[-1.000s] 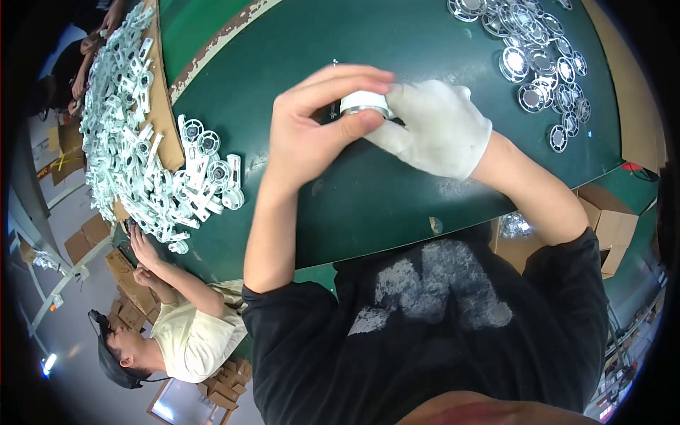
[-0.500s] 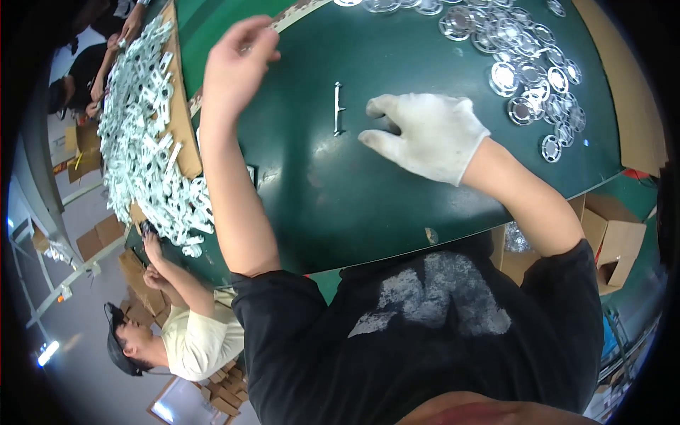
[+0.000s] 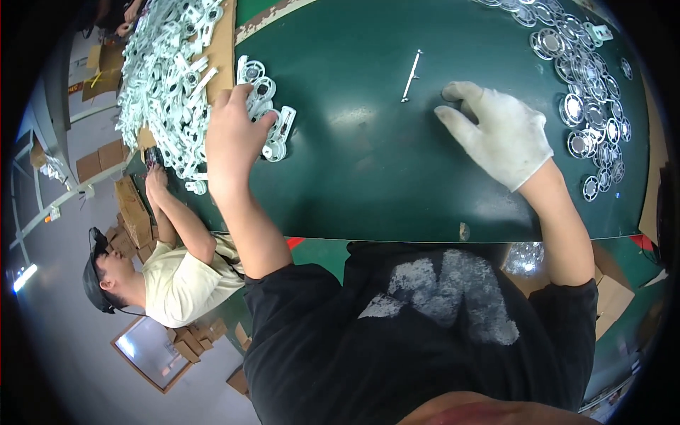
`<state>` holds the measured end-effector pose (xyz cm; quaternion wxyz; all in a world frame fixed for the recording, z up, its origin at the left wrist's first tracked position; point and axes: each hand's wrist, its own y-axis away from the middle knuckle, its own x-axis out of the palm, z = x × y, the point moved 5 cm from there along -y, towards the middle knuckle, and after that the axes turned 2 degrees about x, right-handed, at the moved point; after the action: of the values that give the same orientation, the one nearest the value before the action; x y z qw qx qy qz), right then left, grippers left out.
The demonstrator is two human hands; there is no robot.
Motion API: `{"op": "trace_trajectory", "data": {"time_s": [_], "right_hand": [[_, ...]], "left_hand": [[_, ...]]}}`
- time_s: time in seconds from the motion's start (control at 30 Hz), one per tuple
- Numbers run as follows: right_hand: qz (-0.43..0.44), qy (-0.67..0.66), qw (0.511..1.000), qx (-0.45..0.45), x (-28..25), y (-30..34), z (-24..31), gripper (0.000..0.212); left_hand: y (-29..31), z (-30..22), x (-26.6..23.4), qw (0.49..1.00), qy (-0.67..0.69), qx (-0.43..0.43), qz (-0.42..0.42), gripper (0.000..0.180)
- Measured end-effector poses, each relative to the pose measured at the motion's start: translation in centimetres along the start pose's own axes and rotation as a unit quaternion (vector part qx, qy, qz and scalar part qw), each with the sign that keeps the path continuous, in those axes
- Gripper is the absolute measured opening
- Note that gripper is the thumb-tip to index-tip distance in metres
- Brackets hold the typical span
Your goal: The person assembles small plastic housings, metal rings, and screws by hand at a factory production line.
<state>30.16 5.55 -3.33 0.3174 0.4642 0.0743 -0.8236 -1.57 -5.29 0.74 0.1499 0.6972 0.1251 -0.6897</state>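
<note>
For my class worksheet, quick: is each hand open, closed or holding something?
Left hand: over the white parts; grip cannot be told.
Right hand: open, holding nothing.

Across the middle, a dark green tabletop, glossy, streaked with pale glare; along its far edge at upper left, a chipped, pale-and-brown strip. Beyond to the left, a pale grey wall, a brown-framed panel bright with reflected light, a glowing white tube lamp, stacked brown cartons and grey framework. Below the near edge, green floor; at lower right, a cardboard box.
</note>
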Motion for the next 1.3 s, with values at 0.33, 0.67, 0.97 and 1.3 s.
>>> {"op": "trace_trajectory", "data": {"time_s": [0.33, 0.67, 0.97, 1.3], "right_hand": [[0.02, -0.008, 1.0, 0.011, 0.0, -0.8, -0.6, 0.034], [-0.014, -0.292, 0.95, -0.111, -0.4, -0.7, 1.4, 0.056], [-0.251, -0.395, 0.88, 0.081, -2.5, -2.4, -4.6, 0.033], [-0.198, -0.327, 0.92, 0.085, -2.9, -2.6, -4.7, 0.039]], "left_hand": [[-1.7, -0.3, 0.4, 0.996, 0.061, 0.01, -0.063, 0.042], [-2.4, -11.9, 0.7, 0.778, 0.622, 0.083, -0.009, 0.027], [-7.5, -22.5, -0.3, 0.851, 0.41, 0.317, -0.088, 0.021], [-14.1, -23.2, 2.7, 0.893, 0.228, 0.363, -0.137, 0.04]]}}
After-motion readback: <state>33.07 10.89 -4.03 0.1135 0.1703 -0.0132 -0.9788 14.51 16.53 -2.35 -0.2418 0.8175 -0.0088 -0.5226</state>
